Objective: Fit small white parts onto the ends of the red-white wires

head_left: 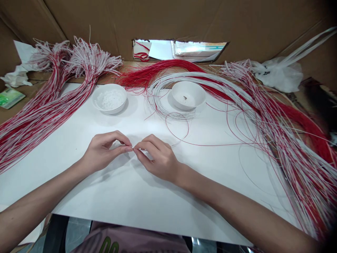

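Thin strand, perhaps wire, though the fingertips cover nearly all of it, is between the left hand and the right hand, each pinching it with thumb and finger over the white work surface, nearer the person than the bowl of pale bits and the second bowl. If it resembles the looped white strands beyond, I'd expect it to be almost weightless, springy and easily kinked, apt to slip from a loose pinch, and best held close to its tip.
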Action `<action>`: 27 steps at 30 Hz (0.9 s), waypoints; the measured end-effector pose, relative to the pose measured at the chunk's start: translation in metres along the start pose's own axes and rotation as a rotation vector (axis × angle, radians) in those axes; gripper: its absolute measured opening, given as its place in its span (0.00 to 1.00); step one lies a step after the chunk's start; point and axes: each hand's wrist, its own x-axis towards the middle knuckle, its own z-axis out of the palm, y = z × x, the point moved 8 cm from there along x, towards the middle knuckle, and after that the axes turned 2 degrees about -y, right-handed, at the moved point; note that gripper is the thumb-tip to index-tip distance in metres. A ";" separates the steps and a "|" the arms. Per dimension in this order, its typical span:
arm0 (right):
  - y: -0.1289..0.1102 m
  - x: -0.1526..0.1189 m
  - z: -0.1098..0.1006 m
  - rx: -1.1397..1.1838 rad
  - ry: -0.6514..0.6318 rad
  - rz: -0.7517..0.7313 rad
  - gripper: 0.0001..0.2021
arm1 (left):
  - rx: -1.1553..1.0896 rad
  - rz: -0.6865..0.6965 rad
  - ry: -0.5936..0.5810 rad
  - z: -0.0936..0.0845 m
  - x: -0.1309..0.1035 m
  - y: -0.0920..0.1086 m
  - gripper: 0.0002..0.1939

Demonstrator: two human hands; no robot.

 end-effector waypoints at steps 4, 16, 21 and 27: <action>-0.001 0.000 0.000 -0.017 0.000 0.000 0.03 | 0.058 0.038 -0.003 0.000 0.000 0.002 0.03; -0.003 0.002 -0.001 -0.035 -0.007 -0.030 0.03 | 0.094 0.148 -0.027 0.004 0.000 0.009 0.04; -0.002 0.001 -0.002 -0.044 0.016 -0.033 0.03 | 0.162 0.083 -0.023 -0.001 0.001 0.004 0.05; 0.004 -0.001 -0.001 -0.053 0.024 0.031 0.04 | 0.260 0.097 -0.091 0.000 0.003 0.005 0.02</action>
